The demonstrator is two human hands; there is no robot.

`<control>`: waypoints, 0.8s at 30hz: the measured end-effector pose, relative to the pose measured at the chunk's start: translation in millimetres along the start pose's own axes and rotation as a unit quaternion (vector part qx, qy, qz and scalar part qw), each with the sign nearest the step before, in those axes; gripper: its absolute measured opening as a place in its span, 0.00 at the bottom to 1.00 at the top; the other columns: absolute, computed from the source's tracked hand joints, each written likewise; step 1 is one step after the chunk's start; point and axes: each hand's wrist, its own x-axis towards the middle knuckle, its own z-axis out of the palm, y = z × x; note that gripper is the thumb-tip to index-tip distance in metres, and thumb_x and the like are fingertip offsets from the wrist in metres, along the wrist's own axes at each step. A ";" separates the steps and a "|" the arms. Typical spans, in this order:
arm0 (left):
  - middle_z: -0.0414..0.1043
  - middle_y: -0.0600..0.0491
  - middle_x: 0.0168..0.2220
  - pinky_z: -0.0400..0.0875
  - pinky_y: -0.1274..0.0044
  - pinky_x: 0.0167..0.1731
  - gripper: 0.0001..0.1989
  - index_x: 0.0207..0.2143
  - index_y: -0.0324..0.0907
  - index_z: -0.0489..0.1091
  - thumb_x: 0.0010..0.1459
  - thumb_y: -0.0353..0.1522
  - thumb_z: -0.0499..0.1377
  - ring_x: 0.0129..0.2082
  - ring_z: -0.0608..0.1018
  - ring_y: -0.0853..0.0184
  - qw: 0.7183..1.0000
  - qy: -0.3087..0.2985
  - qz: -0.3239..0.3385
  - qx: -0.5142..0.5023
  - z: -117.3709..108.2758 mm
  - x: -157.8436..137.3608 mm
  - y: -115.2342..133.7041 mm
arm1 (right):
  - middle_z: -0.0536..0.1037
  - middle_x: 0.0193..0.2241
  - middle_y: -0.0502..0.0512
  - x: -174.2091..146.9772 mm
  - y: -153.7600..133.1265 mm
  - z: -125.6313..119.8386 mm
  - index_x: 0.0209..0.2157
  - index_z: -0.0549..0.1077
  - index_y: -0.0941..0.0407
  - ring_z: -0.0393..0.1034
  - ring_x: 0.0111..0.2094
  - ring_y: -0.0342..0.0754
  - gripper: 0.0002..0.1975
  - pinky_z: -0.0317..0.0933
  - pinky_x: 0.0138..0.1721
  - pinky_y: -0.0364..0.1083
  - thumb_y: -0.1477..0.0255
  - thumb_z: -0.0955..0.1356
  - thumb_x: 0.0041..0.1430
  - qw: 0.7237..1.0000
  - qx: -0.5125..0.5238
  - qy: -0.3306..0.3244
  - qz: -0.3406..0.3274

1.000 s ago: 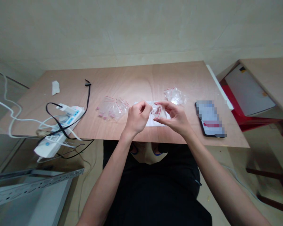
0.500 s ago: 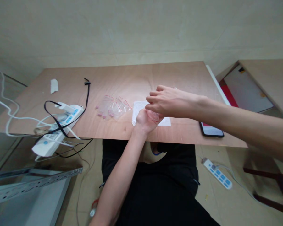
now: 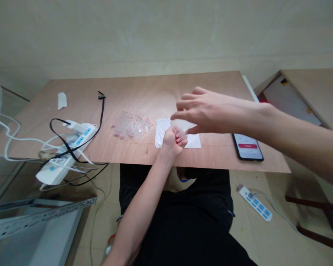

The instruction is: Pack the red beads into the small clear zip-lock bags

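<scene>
A small clear plastic bag (image 3: 184,125) stands up out of my left hand (image 3: 175,142), whose fingers are wrapped round its lower part. Just above and to the right hovers my right hand (image 3: 195,109), its fingers curved and its thumb apart from them. Its fingertips overlap the bag's upper edge in view, and I cannot tell whether they touch it. Under both hands lies a white sheet of paper (image 3: 160,135). To the left, several clear zip bags (image 3: 133,127) with red seal lines and small pink pieces inside lie overlapping on the wooden table (image 3: 144,92).
A phone (image 3: 247,147) with a lit screen lies at the table's right front. On the left, a white power strip (image 3: 80,142) with tangled cables overhangs the front edge. Farther back are a black cable (image 3: 102,111) and a white scrap (image 3: 62,101). Another power strip (image 3: 255,203) is on the floor.
My right hand has lifted slightly away from my left and moved right, its fingers opening out. My left fingers have closed round the bag, and more of the bag shows.
</scene>
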 end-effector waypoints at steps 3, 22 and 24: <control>0.42 0.61 0.14 0.50 0.78 0.16 0.21 0.17 0.45 0.47 0.65 0.34 0.41 0.13 0.52 0.72 0.997 0.049 0.025 0.049 -4.2 11.4 0.5 | 0.76 0.39 0.53 -17.1 19.0 -13.7 0.46 0.77 0.50 0.69 0.47 0.56 0.22 0.58 0.53 0.58 0.60 0.76 0.47 0.994 -0.057 0.069 0.062; 0.72 0.38 0.43 0.61 0.67 0.45 0.17 0.40 0.36 0.68 0.68 0.34 0.43 0.46 0.70 0.54 0.675 0.060 0.332 0.656 -13.3 57.0 -30.2 | 0.48 0.67 0.75 -43.9 108.2 122.4 0.66 0.46 0.72 0.42 0.68 0.65 0.35 0.40 0.65 0.64 0.61 0.52 0.67 0.902 -0.097 0.095 0.410; 0.71 0.38 0.43 0.61 0.66 0.45 0.17 0.40 0.36 0.69 0.68 0.35 0.43 0.46 0.70 0.54 0.676 0.073 0.338 0.651 -12.9 56.0 -30.4 | 0.47 0.67 0.73 -43.8 108.8 124.7 0.67 0.47 0.70 0.40 0.69 0.65 0.37 0.37 0.65 0.65 0.57 0.50 0.67 0.900 -0.095 0.080 0.418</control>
